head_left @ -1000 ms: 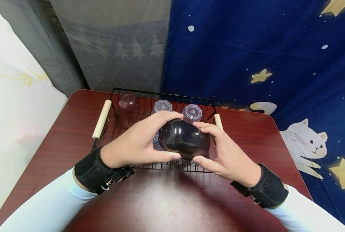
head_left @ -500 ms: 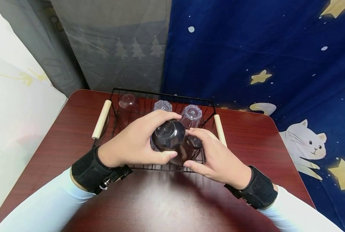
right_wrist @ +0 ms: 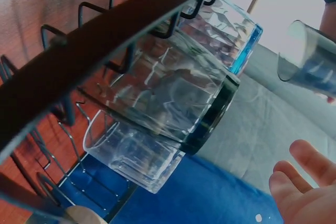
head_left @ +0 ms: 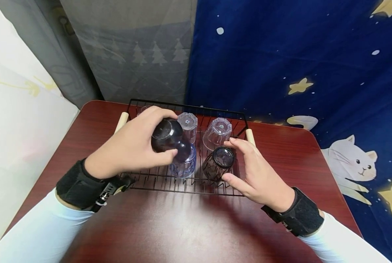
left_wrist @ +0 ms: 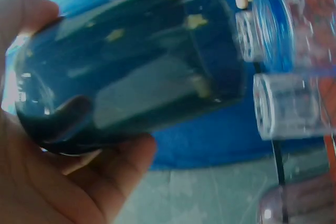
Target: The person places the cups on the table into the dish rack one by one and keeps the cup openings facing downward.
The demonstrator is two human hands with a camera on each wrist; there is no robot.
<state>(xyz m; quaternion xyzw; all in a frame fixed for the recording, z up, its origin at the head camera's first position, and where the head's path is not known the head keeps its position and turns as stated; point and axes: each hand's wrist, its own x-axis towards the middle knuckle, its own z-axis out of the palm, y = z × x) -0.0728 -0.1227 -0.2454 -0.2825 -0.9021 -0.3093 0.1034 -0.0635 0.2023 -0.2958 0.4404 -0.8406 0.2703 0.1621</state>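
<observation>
My left hand (head_left: 133,146) grips a dark tinted drinking glass (head_left: 166,134) around its closed end, its mouth tilted down and to the right over the wire dish rack (head_left: 212,193). Close up in the left wrist view, the dark glass (left_wrist: 131,66) has fingers on one side and the thumb on another. My right hand (head_left: 256,175) is spread beside an upside-down smoky faceted glass (head_left: 218,164) in the rack, holding nothing. The right wrist view shows those fingers (right_wrist: 291,182) apart from the faceted glass (right_wrist: 168,95).
Upside down in the rack stand a blue-tinted glass (head_left: 184,168) and two clear glasses, one at back centre (head_left: 187,126), one at back right (head_left: 217,133). Wooden handles (head_left: 250,137) flank the rack on the reddish table (head_left: 189,230). Curtains hang behind.
Both hands held the dark tinted glass earlier. The right hand has let go, and the left hand has carried the glass leftward, uncovering the smoky faceted glass and the blue-tinted one.
</observation>
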